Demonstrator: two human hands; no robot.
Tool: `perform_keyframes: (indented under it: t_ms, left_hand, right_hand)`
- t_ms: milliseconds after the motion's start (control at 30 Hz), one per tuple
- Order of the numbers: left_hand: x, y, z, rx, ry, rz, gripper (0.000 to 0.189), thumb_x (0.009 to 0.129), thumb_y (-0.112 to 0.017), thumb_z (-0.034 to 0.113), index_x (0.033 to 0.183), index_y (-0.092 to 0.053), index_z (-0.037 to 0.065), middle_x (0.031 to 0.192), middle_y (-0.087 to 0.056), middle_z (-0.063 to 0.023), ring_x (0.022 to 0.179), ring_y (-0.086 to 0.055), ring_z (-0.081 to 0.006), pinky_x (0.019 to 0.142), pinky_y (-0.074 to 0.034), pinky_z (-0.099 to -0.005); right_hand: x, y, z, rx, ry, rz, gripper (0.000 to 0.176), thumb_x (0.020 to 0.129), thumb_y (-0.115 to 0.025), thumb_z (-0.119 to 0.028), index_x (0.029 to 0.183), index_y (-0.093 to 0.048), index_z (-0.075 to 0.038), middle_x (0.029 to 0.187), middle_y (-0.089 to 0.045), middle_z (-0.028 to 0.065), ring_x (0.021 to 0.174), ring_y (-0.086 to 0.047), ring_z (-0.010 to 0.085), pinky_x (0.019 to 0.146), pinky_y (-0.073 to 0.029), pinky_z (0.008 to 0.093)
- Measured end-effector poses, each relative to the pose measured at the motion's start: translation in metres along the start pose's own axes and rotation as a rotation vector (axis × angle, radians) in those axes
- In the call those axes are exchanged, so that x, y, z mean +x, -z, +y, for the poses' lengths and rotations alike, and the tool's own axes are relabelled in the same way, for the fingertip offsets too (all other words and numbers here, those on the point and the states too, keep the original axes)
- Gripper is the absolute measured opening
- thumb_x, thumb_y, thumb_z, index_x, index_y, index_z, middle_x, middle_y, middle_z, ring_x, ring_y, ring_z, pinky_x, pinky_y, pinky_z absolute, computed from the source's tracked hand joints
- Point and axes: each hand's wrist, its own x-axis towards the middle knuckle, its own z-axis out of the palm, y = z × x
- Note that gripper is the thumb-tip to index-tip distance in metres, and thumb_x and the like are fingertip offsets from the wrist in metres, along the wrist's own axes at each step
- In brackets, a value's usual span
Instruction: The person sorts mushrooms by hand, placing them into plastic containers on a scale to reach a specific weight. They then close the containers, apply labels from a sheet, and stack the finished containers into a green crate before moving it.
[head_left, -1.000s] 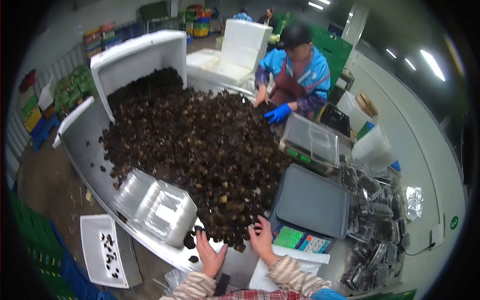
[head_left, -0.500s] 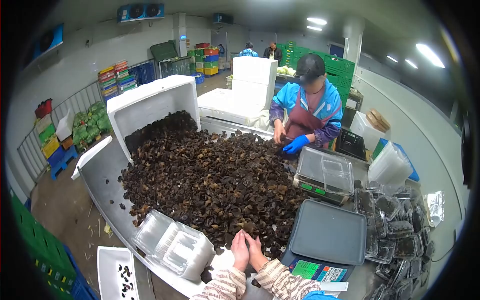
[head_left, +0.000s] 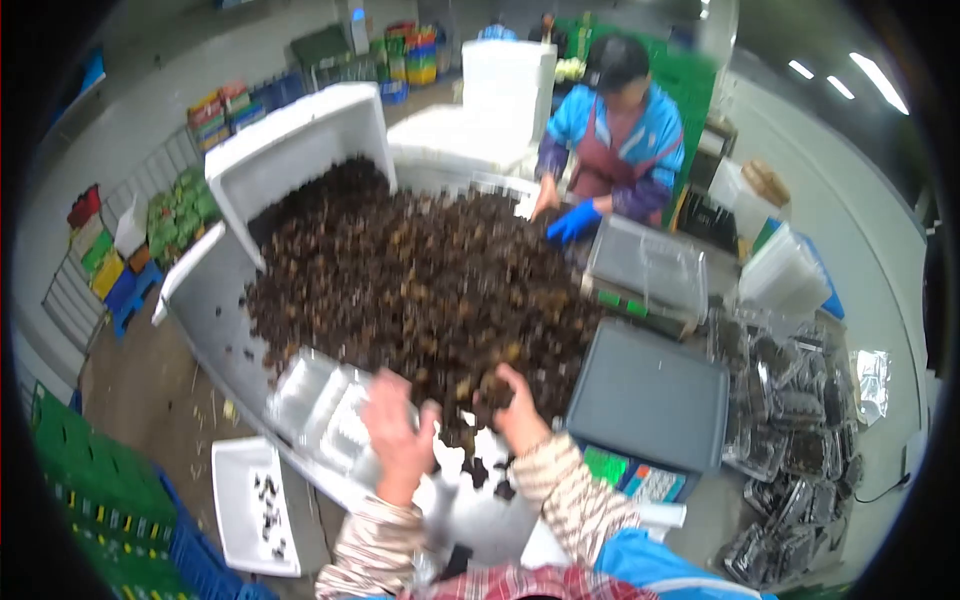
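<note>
A large heap of dark brown wood ear mushrooms (head_left: 430, 270) covers the steel table (head_left: 220, 315) in front of me. My left hand (head_left: 400, 430) is open, slightly blurred, beside a stack of clear plastic boxes (head_left: 325, 400) at the heap's near edge. My right hand (head_left: 520, 412) curls around a few wood ear mushrooms (head_left: 493, 392) at the front of the pile. To its right stands a digital scale (head_left: 650, 400) with a grey tray and a green display.
Across the table a co-worker (head_left: 620, 150) reaches into the heap, one hand in a blue glove. A second scale (head_left: 645, 265) carries a clear lid. Filled clear packs (head_left: 800, 400) pile up at right. A white foam box (head_left: 300, 120) tips over the heap; a white bin (head_left: 235, 500) sits lower left.
My hands, together at the heap's near edge before, have parted. The left has moved left and opened; the right has moved slightly up and holds mushrooms. The view has tilted down.
</note>
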Motion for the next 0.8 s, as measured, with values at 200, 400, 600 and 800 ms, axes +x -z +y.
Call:
perform_keyframes:
  t_ms: [200, 400, 600, 800]
  left_hand:
    - [-0.034, 0.064, -0.066, 0.208, 0.316, -0.519, 0.022, 0.081, -0.061, 0.022, 0.088, -0.065, 0.001, 0.082, -0.064, -0.0173, 0.075, -0.060, -0.0340, 0.065, -0.046, -0.0404]
    - [-0.040, 0.060, -0.065, 0.013, 0.208, -0.221, 0.018, 0.081, -0.059, 0.020, 0.073, -0.064, 0.005, 0.067, -0.060, -0.0156, 0.063, -0.060, -0.0333, 0.057, -0.046, -0.0415]
    - [-0.037, 0.056, -0.074, 0.098, 0.294, -0.299, 0.023, 0.082, -0.058, 0.022, 0.069, -0.061, 0.003, 0.066, -0.059, -0.0168, 0.062, -0.059, -0.0365, 0.056, -0.044, -0.0439]
    - [-0.036, 0.050, -0.084, 0.086, 0.252, -0.318, 0.020, 0.081, -0.059, 0.018, 0.071, -0.062, 0.001, 0.064, -0.058, -0.0178, 0.056, -0.056, -0.0343, 0.053, -0.041, -0.0413]
  right_hand:
    - [-0.035, -0.024, -0.036, 0.096, -0.269, -0.107, 0.016, 0.074, -0.067, -0.023, 0.071, -0.061, -0.008, 0.068, -0.061, 0.0071, 0.059, -0.060, 0.0247, 0.057, -0.054, 0.0440]
    - [-0.044, -0.005, -0.032, 0.213, -0.392, -0.202, 0.013, 0.075, -0.066, -0.021, 0.070, -0.060, -0.010, 0.070, -0.062, 0.0041, 0.062, -0.059, 0.0219, 0.059, -0.051, 0.0418]
    - [-0.077, -0.009, -0.050, 0.223, -0.329, -0.181, 0.016, 0.079, -0.060, -0.023, 0.082, -0.063, -0.007, 0.079, -0.064, 0.0100, 0.069, -0.059, 0.0259, 0.059, -0.052, 0.0394]
    - [-0.118, -0.029, -0.071, 0.216, -0.197, -0.063, 0.015, 0.073, -0.070, -0.019, 0.079, -0.061, -0.009, 0.073, -0.061, 0.0070, 0.066, -0.060, 0.0232, 0.055, -0.053, 0.0435]
